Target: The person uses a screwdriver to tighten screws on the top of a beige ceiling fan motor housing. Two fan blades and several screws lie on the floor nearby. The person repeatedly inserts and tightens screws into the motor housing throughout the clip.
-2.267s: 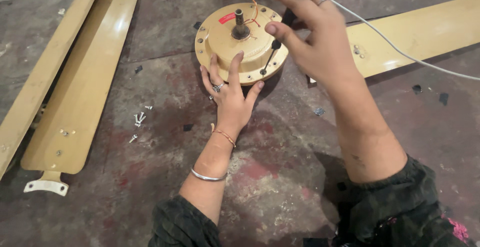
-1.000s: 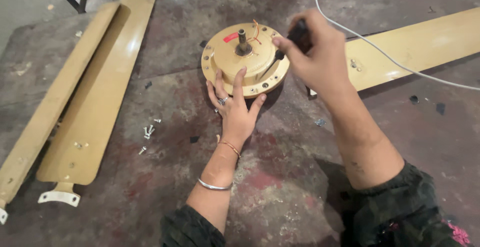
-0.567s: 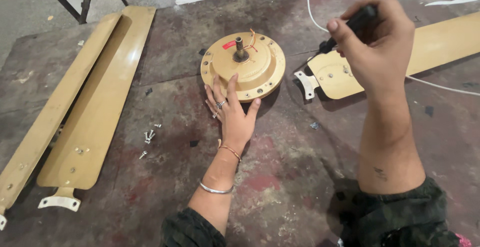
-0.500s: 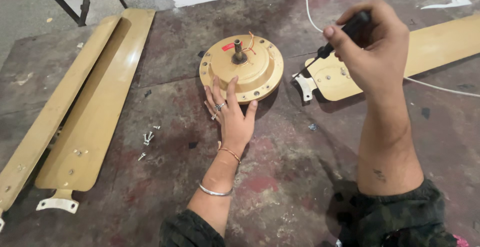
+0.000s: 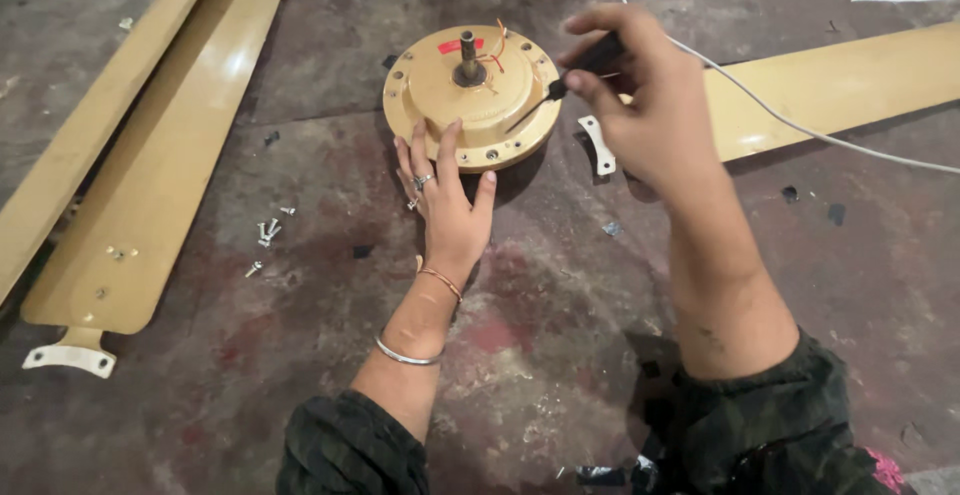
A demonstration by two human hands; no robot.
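A round tan ceiling-fan motor housing (image 5: 470,105) lies on the stained floor, its short shaft pointing up with thin red wires beside it. My left hand (image 5: 447,195) rests flat against the housing's near rim, fingers spread, rings on two fingers. My right hand (image 5: 640,105) is closed around a black-handled screwdriver (image 5: 560,90) whose tip points down at the housing's right top face.
Two tan fan blades (image 5: 140,175) lie side by side at the left, one with a white bracket (image 5: 70,355). A third blade (image 5: 830,85) lies at the right, crossed by a white cable (image 5: 800,125). Loose screws (image 5: 268,233) sit left of my left hand.
My right hand carried the screwdriver away to the right over the third blade, then brought it back down onto the housing. My left hand stayed at the housing's rim.
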